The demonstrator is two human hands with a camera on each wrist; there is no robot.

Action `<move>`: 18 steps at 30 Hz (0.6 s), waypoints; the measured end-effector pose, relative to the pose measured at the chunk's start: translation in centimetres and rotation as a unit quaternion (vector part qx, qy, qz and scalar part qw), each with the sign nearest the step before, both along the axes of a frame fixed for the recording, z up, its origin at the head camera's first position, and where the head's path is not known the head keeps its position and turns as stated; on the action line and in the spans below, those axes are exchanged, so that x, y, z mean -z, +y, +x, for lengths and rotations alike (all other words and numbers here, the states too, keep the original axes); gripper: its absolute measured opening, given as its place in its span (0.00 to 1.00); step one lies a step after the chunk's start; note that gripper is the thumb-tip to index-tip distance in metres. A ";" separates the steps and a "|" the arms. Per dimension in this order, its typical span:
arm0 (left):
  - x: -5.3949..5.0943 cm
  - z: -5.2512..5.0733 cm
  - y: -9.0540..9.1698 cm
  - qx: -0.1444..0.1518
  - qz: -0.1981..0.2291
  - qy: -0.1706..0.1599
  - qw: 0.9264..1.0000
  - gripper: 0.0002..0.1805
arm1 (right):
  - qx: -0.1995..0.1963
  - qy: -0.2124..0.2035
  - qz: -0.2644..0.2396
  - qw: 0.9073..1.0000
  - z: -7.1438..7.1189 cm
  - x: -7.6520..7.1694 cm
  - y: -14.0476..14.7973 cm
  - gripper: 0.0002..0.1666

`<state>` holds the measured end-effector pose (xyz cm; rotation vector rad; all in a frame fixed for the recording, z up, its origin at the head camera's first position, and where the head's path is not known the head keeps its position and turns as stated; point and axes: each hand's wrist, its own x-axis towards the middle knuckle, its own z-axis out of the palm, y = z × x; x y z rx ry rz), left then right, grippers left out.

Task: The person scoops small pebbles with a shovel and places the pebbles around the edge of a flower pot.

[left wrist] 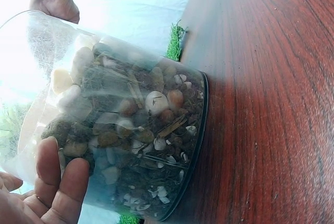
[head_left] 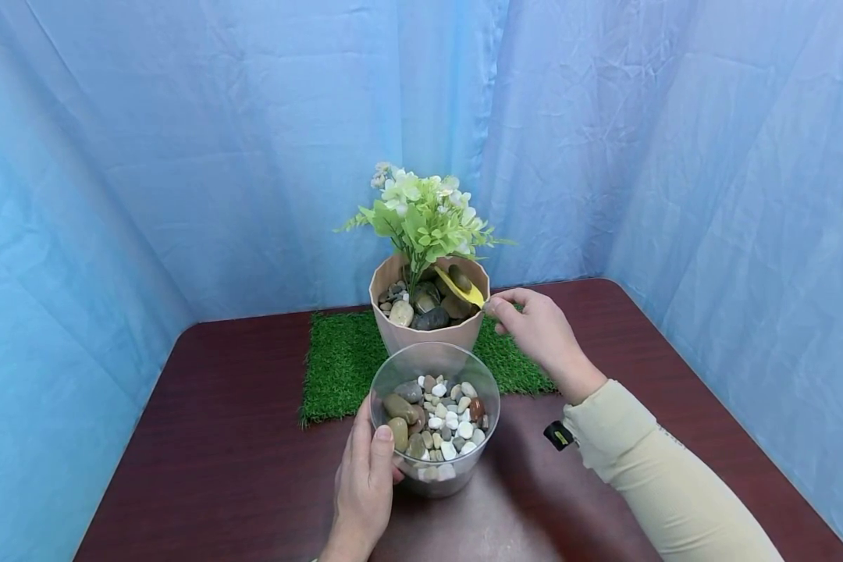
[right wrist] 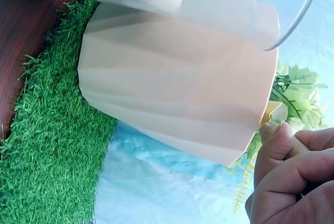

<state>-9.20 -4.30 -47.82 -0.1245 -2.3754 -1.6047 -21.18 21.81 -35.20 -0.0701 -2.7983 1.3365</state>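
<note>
A clear bucket-like container (head_left: 439, 488) with pebbles (head_left: 449, 417) of several colours stands at the table's front. My left hand (head_left: 365, 476) holds its left side, with fingers (left wrist: 73, 187) against the wall in the left wrist view. Behind it a pale pink plant pot (head_left: 428, 337) holds larger stones (head_left: 432, 318) and a plant (head_left: 421, 218) with white flowers. Near the pot's right rim, my right hand (head_left: 537, 332) grips the wooden handle (right wrist: 296, 148) of a small yellow trowel (head_left: 472, 295). Its blade lies inside the pot, where a dark brown stone (head_left: 460, 278) appears to rest on it.
A green artificial grass mat (head_left: 337, 367) lies under the pot on the dark red wooden table (head_left: 239, 437). Blue curtains (head_left: 253, 156) hang behind and at both sides. The container stands close in front of the pot.
</note>
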 end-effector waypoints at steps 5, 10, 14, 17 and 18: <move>0.0 0.0 0.0 0.001 0.001 -0.001 1.000 0.29 | 0.003 -0.027 -0.049 0.998 -0.1 0.0 0.1 0.24; 0.0 0.0 0.0 0.001 0.002 0.000 1.000 0.29 | 0.007 -0.044 -0.085 0.995 -0.1 0.0 0.1 0.24; 0.0 0.0 0.0 0.003 0.005 0.000 1.000 0.29 | 0.014 -0.058 -0.112 0.992 -0.2 0.1 0.1 0.24; 0.1 -0.1 0.0 0.004 0.008 0.003 1.000 0.29 | 0.020 -0.067 -0.126 0.990 -0.2 0.2 0.3 0.25; 0.1 -0.1 -0.1 0.004 0.009 0.004 1.000 0.29 | 0.022 -0.069 -0.128 0.989 -0.2 0.2 0.3 0.25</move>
